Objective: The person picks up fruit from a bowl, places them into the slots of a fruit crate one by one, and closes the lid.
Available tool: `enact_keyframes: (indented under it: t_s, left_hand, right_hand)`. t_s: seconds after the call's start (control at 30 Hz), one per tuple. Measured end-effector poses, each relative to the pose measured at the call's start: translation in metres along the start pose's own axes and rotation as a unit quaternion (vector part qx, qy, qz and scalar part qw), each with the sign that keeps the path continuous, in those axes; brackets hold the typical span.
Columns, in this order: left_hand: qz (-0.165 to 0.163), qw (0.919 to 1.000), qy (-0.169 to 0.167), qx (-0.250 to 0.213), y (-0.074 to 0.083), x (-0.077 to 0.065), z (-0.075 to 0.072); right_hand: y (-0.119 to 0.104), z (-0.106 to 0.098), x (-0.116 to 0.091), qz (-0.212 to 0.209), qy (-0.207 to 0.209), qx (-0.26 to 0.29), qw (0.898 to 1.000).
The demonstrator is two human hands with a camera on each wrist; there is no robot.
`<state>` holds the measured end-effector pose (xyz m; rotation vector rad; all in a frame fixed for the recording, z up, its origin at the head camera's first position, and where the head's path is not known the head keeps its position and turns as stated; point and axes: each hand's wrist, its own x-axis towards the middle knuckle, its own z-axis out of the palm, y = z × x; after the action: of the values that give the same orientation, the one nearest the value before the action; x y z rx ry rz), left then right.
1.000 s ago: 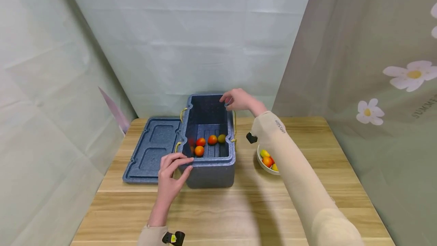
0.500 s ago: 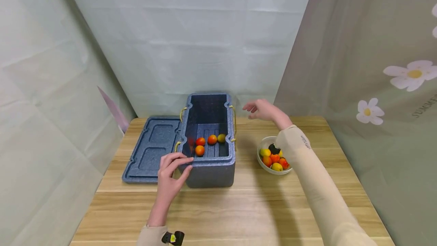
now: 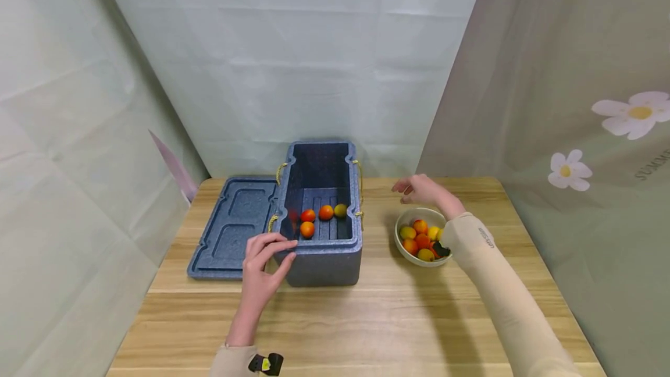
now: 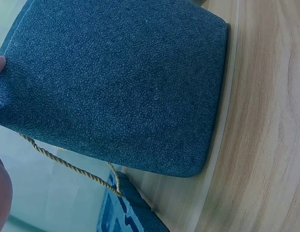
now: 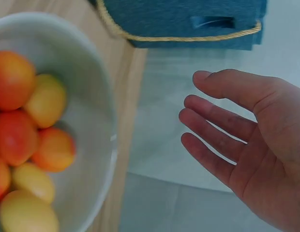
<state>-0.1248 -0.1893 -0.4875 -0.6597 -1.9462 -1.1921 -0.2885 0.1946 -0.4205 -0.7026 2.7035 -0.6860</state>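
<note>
A dark blue foam cooler box [image 3: 324,266] stands uncovered on the table. Several orange-red fruits [image 3: 307,229] and a greenish-yellow one [image 3: 340,210] lie on its floor. At its near left corner, my left hand [image 3: 262,269] holds the rim, thumb against the front face and fingers over the top edge. My right hand [image 3: 424,189] hovers just beyond a white bowl [image 3: 399,243], right of the box. It holds nothing, its fingers loosely bent, as the right wrist view shows. In the bowl are several orange-red fruits [image 5: 15,137] and yellow ones [image 5: 28,212].
The blue lid [image 3: 230,237] lies flat left of the box. Yellow rope handles [image 3: 360,188] hang along the box's sides. Pale cloth walls [image 3: 324,74] enclose the wooden table [image 3: 356,330] at the back and both sides.
My right hand has left the box's far right edge and moved right and nearer, to above the far side of the bowl. My left hand stays at the box corner.
</note>
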Motion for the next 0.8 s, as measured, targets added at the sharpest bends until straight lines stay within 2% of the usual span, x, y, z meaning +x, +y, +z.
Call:
enact_keyframes:
  t_s: [0.1, 0.33, 0.43, 0.6, 0.8]
  left_hand:
    - [0.003, 1.0, -0.001, -0.003, 0.0, 0.001, 0.0]
    - [0.003, 1.0, 0.004, -0.004, 0.0, 0.001, 0.001]
    - [0.001, 1.0, 0.006, -0.005, 0.0, 0.0, 0.001]
    - [0.002, 1.0, 0.006, -0.002, -0.002, -0.001, 0.002]
    - [0.002, 1.0, 0.005, -0.001, -0.003, -0.002, 0.002]
  right_hand:
    - [0.007, 0.008, -0.008, -0.002, 0.003, -0.001, 1.0]
    - [0.02, 0.026, -0.023, 0.044, -0.023, 0.027, 0.998]
    - [0.026, 0.033, -0.024, 0.033, -0.031, 0.031, 0.999]
    - [0.032, 0.046, -0.024, -0.011, -0.034, 0.003, 0.999]
    - [0.034, 0.06, -0.026, -0.022, -0.052, 0.005, 0.998]
